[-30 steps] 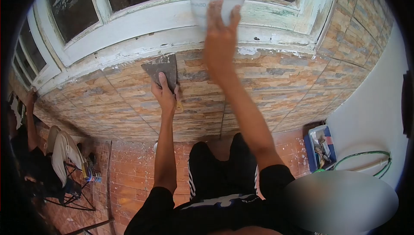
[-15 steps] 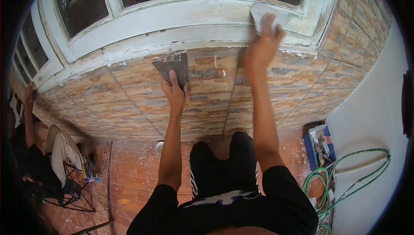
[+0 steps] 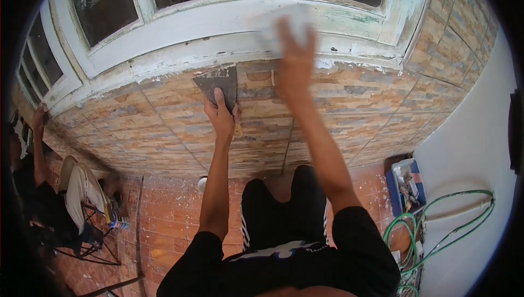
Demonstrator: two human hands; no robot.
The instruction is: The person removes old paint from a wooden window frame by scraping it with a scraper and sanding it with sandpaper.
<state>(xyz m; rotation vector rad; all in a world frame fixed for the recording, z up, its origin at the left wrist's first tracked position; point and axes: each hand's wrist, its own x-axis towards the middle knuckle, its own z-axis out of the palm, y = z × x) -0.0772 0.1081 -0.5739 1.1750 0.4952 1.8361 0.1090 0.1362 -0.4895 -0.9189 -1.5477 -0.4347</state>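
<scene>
My left hand point(image 3: 220, 116) is closed round a putty knife point(image 3: 221, 82), its wide grey blade pointing up near the tile just below the window sill. White residue marks the top edge of the blade. Smeared by motion, my right hand point(image 3: 296, 60) presses a pale sheet of sandpaper point(image 3: 297, 16) on the lower rail of the white window frame point(image 3: 218, 21). The frame's paint is worn, with greenish patches showing towards the right corner. Below the frame, the sill point(image 3: 169, 63) has chipped white edges.
Stone-look tiles point(image 3: 349, 111) cover the wall under the window. At left a co-worker sits on a folding stool point(image 3: 101, 245), one hand point(image 3: 39, 118) at the sill. On the right are a blue bin point(image 3: 401, 188) and a coiled green hose point(image 3: 406, 226). Debris dots the red floor point(image 3: 169, 215).
My right hand has swept left along the window rail with the sandpaper, away from the right corner. My left hand and the putty knife have stayed in place.
</scene>
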